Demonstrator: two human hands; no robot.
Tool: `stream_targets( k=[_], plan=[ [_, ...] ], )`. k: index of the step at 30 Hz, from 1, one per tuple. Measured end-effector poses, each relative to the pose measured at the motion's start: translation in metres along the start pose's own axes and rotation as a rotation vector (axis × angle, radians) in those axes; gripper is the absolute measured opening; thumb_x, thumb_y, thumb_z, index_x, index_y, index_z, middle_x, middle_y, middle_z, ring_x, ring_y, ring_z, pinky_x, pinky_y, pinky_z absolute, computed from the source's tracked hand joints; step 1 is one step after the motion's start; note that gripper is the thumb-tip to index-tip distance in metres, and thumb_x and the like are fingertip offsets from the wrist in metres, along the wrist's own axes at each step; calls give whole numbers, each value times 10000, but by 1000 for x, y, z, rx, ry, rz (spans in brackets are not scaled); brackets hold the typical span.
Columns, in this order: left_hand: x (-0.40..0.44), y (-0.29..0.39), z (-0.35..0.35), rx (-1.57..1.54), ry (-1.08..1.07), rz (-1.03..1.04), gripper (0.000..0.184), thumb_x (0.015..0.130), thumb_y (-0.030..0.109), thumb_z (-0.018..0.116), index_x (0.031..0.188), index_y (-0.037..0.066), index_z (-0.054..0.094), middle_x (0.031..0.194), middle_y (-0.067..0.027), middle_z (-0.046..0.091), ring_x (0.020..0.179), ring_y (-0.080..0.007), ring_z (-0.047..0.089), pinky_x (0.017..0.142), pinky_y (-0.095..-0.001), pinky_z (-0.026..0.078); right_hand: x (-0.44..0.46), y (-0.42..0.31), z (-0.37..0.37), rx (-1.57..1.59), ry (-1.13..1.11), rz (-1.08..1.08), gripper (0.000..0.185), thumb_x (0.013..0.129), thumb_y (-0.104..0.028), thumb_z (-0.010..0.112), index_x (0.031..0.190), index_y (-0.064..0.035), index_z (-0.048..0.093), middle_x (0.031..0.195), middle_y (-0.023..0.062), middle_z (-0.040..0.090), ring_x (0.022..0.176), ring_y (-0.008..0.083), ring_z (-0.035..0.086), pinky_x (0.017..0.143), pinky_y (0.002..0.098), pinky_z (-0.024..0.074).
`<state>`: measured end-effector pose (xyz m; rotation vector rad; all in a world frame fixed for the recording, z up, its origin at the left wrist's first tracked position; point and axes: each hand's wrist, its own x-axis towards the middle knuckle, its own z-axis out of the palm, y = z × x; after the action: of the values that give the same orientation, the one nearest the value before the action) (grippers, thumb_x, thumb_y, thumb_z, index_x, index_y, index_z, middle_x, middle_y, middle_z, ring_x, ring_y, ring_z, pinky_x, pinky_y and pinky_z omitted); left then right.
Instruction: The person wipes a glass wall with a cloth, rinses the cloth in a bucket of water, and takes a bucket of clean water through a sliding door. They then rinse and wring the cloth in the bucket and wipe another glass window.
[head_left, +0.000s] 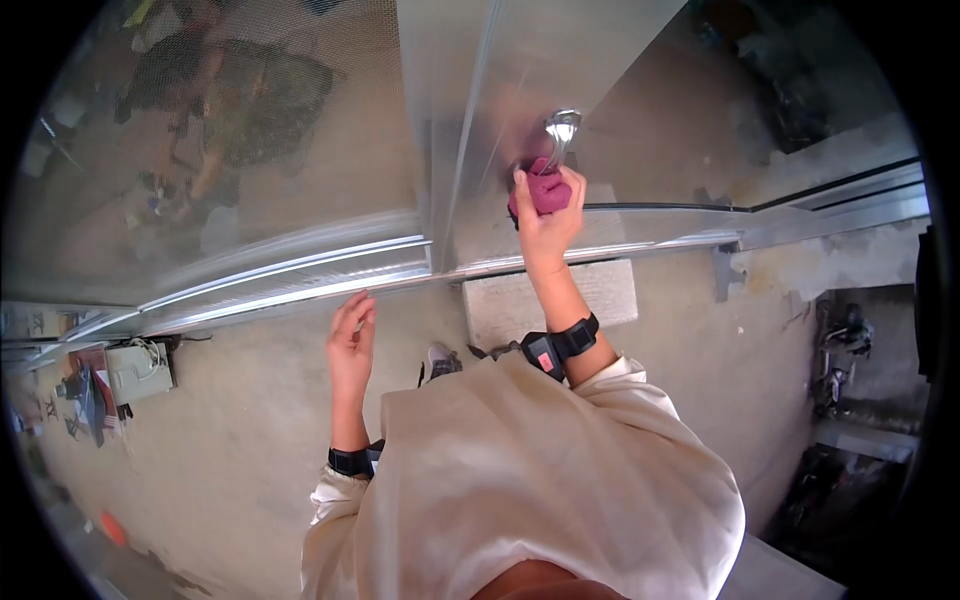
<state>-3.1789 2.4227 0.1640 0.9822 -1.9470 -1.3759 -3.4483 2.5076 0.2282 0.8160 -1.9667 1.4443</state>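
My right hand [548, 225] is closed around a bunched magenta cloth [541, 192], held at the lower part of a shiny metal door handle [562, 128]. Part of the handle's base is hidden by the cloth and fingers. The handle is mounted on the metal frame of a glass door [660, 130]. Away to the left, my left hand [352, 332] hangs in the air with loosely curled fingers and nothing in it. It is nearest to the shiny sliding track [300, 268] along the bottom of the door. Black straps with small devices circle both wrists.
A pale stone step [550, 303] lies at the foot of the door. A mesh screen panel [260, 110] stands at the upper left. At the far left is a light box with cables [140, 370], beside piled items. Dark machinery [845, 350] sits at the right.
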Motion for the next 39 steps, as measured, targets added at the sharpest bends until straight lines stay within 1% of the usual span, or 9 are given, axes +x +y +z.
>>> stream_targets(
  k=[5, 10, 14, 20, 25, 30, 33, 35, 39],
  plan=[
    [-7, -2, 0, -2, -10, 36, 202, 855, 86, 559, 1045, 89, 626, 1133, -39, 569, 880, -96, 571, 630, -181, 446, -11, 19, 11, 96, 120, -181, 428, 675, -123, 753, 1009, -65, 491, 982, 117, 536, 865, 293, 546, 690, 336, 474],
    [-10, -3, 6, 23, -44, 61, 206, 858, 104, 557, 1052, 102, 628, 1133, -26, 570, 871, -84, 566, 629, -173, 433, -30, 44, -12, 31, -96, -188, 378, 772, -88, 648, 1092, -12, 461, 1092, 150, 503, 992, 308, 494, 834, 342, 413],
    [-10, 6, 14, 39, -91, 17, 209, 857, 107, 558, 1054, 101, 628, 1131, -21, 570, 869, -80, 563, 641, -177, 439, -53, 46, -37, 110, -214, 374, 307, 749, -118, 668, 1019, -42, 544, 993, 114, 561, 913, 259, 564, 780, 312, 446],
    [-3, 36, 43, 81, -213, 89, 238, 853, 63, 549, 1084, 66, 604, 1166, -57, 532, 868, -111, 583, 665, -211, 471, -38, -1, -12, 525, -287, 574, 247, 789, -215, 672, 918, -17, 602, 864, 69, 624, 737, 143, 573, 694, 254, 447],
    [-12, 46, 50, 54, -153, 69, 210, 855, 78, 556, 1055, 85, 618, 1145, -51, 552, 877, -97, 565, 653, -196, 454, -14, 3, -18, 1167, -27, 1146, 205, 826, -193, 636, 946, -33, 589, 869, 25, 627, 728, 97, 572, 675, 235, 456],
    [-30, 25, 55, 61, -146, -17, 217, 853, 63, 551, 1061, 73, 613, 1151, -63, 547, 871, -100, 572, 647, -205, 462, -31, 17, 2, 908, -100, 855, 279, 804, -251, 662, 938, -17, 590, 857, 41, 633, 744, 102, 566, 670, 243, 448],
    [-32, 38, 71, 65, -147, -45, 219, 852, 53, 548, 1061, 66, 613, 1157, -66, 545, 873, -107, 578, 655, -210, 467, -35, 33, -8, 768, -273, 823, 338, 766, -276, 689, 953, -11, 592, 852, 68, 637, 770, 127, 582, 697, 259, 455],
    [-35, 39, 69, 100, -168, -88, 270, 845, 52, 555, 1114, 60, 580, 1178, -69, 535, 929, -131, 576, 701, -226, 478, -51, 50, -12, 726, -750, 904, 359, 786, -237, 674, 1039, -6, 564, 916, 42, 611, 819, 102, 564, 727, 236, 451],
    [-31, 50, 103, -77, -108, -77, 464, 832, 65, 585, 1271, 49, 435, 1198, -112, 513, 1001, -154, 553, 793, -244, 468, -71, 62, -44, 786, -994, 1056, 501, 765, -247, 673, 1163, -12, 482, 1045, 82, 574, 929, 145, 548, 803, 266, 436]
  ],
)
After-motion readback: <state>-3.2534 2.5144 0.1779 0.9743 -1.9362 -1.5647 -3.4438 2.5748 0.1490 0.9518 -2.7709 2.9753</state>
